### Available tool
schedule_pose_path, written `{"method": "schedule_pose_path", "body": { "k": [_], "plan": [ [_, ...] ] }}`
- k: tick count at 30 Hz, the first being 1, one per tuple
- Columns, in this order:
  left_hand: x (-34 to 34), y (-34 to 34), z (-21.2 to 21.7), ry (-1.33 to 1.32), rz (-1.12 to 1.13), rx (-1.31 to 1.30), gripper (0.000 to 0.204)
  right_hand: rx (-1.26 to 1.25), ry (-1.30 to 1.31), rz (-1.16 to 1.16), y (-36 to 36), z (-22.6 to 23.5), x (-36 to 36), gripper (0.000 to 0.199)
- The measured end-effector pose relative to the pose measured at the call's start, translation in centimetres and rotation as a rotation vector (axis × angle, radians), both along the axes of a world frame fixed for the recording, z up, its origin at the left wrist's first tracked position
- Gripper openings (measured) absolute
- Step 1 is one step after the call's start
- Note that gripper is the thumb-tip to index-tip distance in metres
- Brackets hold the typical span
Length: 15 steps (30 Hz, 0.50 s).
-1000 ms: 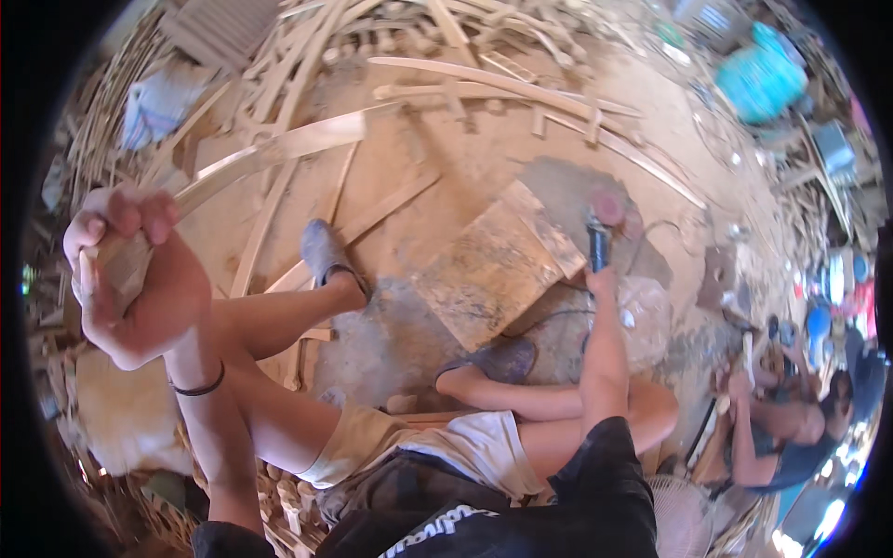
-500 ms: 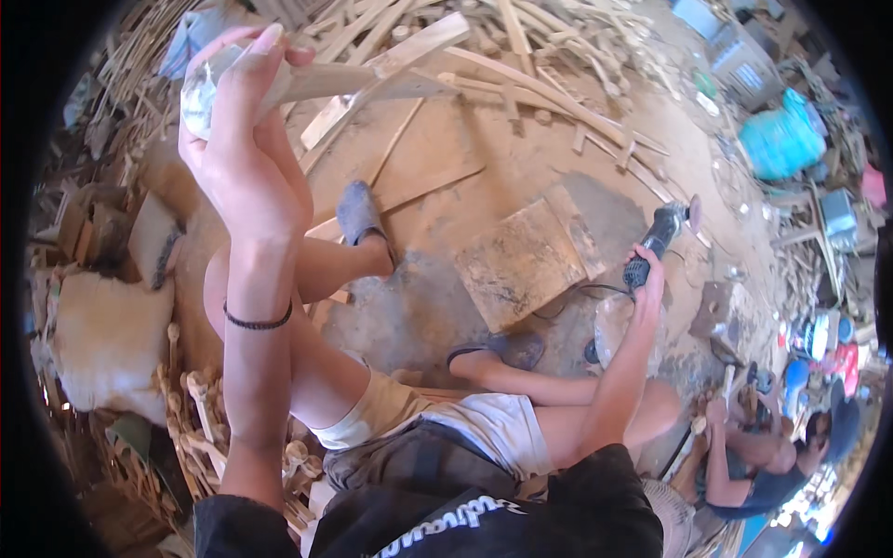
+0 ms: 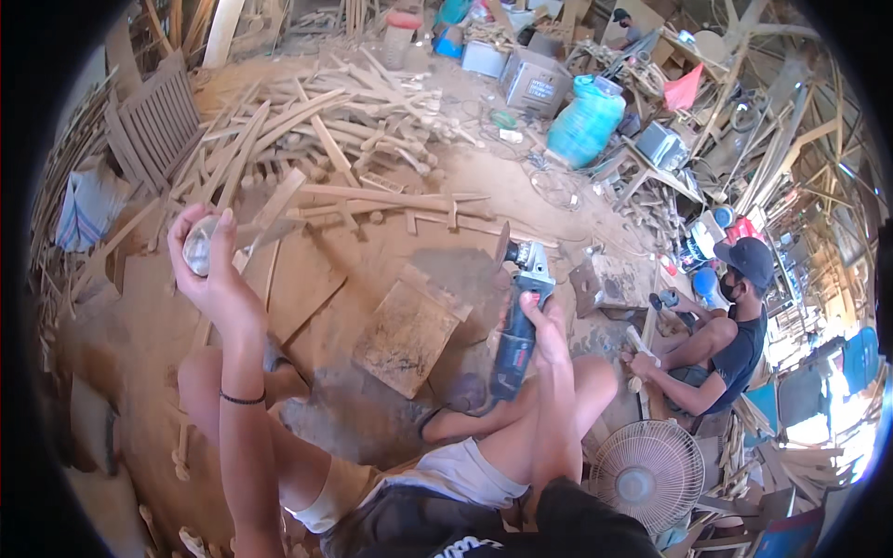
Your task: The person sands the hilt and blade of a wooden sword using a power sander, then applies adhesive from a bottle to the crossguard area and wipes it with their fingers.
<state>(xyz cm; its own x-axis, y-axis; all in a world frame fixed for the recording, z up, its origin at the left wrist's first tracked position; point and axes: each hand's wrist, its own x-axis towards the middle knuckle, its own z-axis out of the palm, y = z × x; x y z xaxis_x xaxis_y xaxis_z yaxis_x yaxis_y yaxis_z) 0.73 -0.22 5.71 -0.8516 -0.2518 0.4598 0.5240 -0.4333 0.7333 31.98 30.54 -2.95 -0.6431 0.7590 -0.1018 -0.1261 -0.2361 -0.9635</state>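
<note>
My left hand is raised on the left, its fingers curled around the pale, rounded end of a wooden piece. The narrower part of that piece points away to the right and is hard to separate from the wood behind it. In my right hand is a dark blue angle grinder, gripped by its body. Its disc is at the upper end, turned towards the left. The grinder is well apart from the wooden piece. Between my hands, a worn wooden board lies on the ground.
A heap of carved sticks spreads beyond my hands. To the right, a co-worker in a cap sits holding a tool and wood. A round fan stands near my right side. A wooden block is beyond the grinder.
My right hand has brought the grinder up and inward, in front of my right knee. My left hand still holds the wooden piece, now seen lower. The view has shifted upward and right.
</note>
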Motion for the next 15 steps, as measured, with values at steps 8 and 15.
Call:
{"method": "schedule_pose_path", "body": {
  "k": [8, 15],
  "plan": [
    [0.8, -0.4, 0.2, -0.118, -0.025, -0.097, 0.021, 0.42, 0.003, -0.123, -2.2, 3.5, -6.6, 0.046],
    [3.9, 0.4, -1.7, 0.0, -0.007, -0.138, 0.018, 0.39, 0.002, 0.107, -4.4, 8.4, -12.0, 0.051]
  ]
}}
